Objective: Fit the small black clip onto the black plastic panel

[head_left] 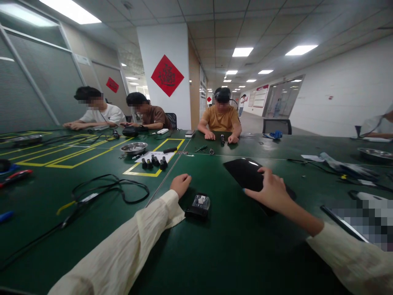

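My left hand (181, 184) rests on the green table in a loose fist, with nothing showing in its fingers. Just right of that wrist lies a small black pouch (199, 205) with a clear top and a small white piece visible in it. Over to the right, my right hand (272, 188) grips a flat, glossy black panel (242, 170), thumb at its near side and fingers curled on top. The hand covers part of the panel, and its exact kind does not show.
Ahead on the left are several black cylindrical parts (155, 163), a metal bowl (134, 148) and yellow tape outlines. A black cable (113, 188) loops at left. A pixelated device (365, 217) lies at right. Across the table sits a person in a mustard shirt (219, 119); others sit at left.
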Action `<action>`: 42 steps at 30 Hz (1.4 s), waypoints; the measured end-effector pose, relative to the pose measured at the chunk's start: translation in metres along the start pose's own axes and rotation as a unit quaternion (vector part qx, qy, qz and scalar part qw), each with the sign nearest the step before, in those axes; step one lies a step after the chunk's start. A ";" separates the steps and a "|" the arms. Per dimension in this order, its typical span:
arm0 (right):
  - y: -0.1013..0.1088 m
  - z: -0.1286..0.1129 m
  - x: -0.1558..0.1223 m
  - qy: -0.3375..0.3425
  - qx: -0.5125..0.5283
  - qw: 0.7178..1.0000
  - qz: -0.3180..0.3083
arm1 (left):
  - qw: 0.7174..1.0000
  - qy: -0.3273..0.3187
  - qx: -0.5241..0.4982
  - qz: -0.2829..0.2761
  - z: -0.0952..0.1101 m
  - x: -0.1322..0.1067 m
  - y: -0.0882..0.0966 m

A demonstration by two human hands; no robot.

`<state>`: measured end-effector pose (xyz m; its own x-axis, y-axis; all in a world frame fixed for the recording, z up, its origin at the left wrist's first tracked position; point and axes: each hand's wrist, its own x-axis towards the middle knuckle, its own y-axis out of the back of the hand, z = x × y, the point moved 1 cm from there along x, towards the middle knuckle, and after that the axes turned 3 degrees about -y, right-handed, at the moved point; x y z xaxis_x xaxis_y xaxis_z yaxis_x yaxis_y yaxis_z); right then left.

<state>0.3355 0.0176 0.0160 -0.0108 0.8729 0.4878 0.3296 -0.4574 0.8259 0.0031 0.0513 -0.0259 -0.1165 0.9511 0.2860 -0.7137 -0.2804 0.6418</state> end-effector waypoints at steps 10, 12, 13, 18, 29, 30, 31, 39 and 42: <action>-0.013 -0.055 -0.039 0.047 -0.086 0.988 -0.118 | 1.000 -0.017 0.005 0.002 0.003 0.000 0.000; -0.010 -0.062 -0.045 0.066 -0.113 0.981 -0.140 | 1.000 -0.017 0.006 0.002 0.003 -0.001 0.000; -0.007 -0.066 -0.048 0.077 -0.129 0.976 -0.155 | 1.000 -0.018 0.006 0.002 0.004 -0.001 0.000; 0.008 -0.080 -0.061 0.120 -0.157 0.960 -0.200 | 1.000 -0.021 0.005 0.002 0.005 -0.002 -0.001; 0.006 0.047 0.058 -0.161 -0.152 0.969 -0.107 | 0.999 -0.036 0.009 0.000 0.006 -0.003 0.001; 0.004 0.072 0.067 -0.210 -0.164 0.957 -0.112 | 0.999 -0.038 0.010 0.000 0.006 -0.003 0.001; 0.002 0.095 0.073 -0.250 -0.165 0.946 -0.125 | 0.999 -0.039 0.010 0.000 0.007 -0.003 0.001; -0.010 0.189 0.063 -0.273 -0.180 0.928 -0.180 | 0.999 -0.040 0.011 0.009 0.006 -0.003 0.001; -0.017 0.197 0.066 -0.264 -0.193 0.926 -0.186 | 0.999 -0.040 0.015 0.010 0.005 -0.003 0.000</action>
<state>0.5150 0.1167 -0.0213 0.4419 0.8967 0.0276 0.0324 -0.0466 0.9984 0.0066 0.0479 -0.0230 -0.0739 0.9326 0.3533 -0.6911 -0.3033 0.6561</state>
